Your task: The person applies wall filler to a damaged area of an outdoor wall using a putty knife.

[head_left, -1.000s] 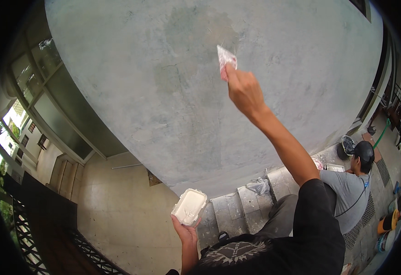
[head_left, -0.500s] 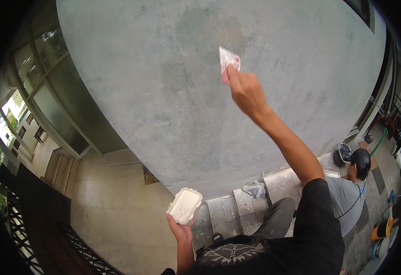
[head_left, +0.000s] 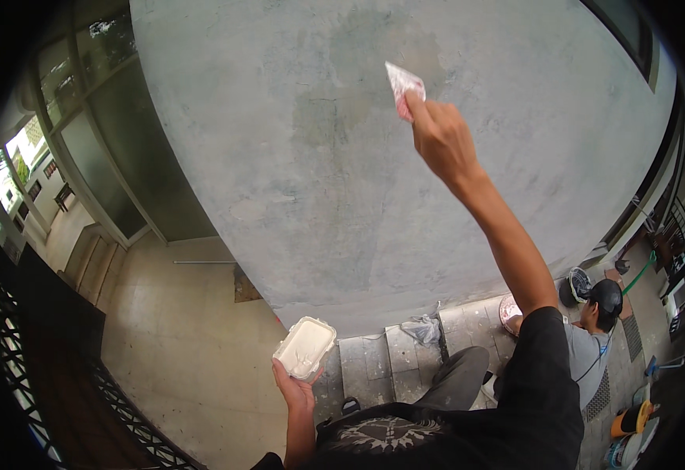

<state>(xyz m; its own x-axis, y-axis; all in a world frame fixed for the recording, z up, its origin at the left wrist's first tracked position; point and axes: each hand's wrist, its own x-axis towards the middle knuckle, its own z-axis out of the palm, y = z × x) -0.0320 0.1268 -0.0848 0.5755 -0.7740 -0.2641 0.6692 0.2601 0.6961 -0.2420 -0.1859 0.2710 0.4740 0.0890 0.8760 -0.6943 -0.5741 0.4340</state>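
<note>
My right hand (head_left: 446, 145) is raised in front of the grey wall (head_left: 233, 102). Pinched in its fingers is a flat, pointed scraper (head_left: 406, 84), pink and smeared with white. Darker damp-looking patches and fine cracks mark the wall around and below the scraper; whether its edge touches the surface I cannot tell. Low at the wall's left corner, my left hand (head_left: 295, 389) holds up a pale rectangular tub (head_left: 288, 339) from below and the side. White paste (head_left: 309, 345) fills much of it, with a disturbed spot near the lower end.
Tiled steps (head_left: 366, 360) run along the wall's foot, with a crumpled plastic bag (head_left: 421, 330) on them. To the right a co-worker in a black cap (head_left: 606, 299) crouches by a black bucket (head_left: 576, 287). Paint pails (head_left: 630, 421) stand lower right. A dark railing (head_left: 139, 419) curves at lower left.
The whole view has shifted slightly. My right hand with the scraper is a little higher and further right in the picture. A pinkish-white round thing now shows beside the co-worker.
</note>
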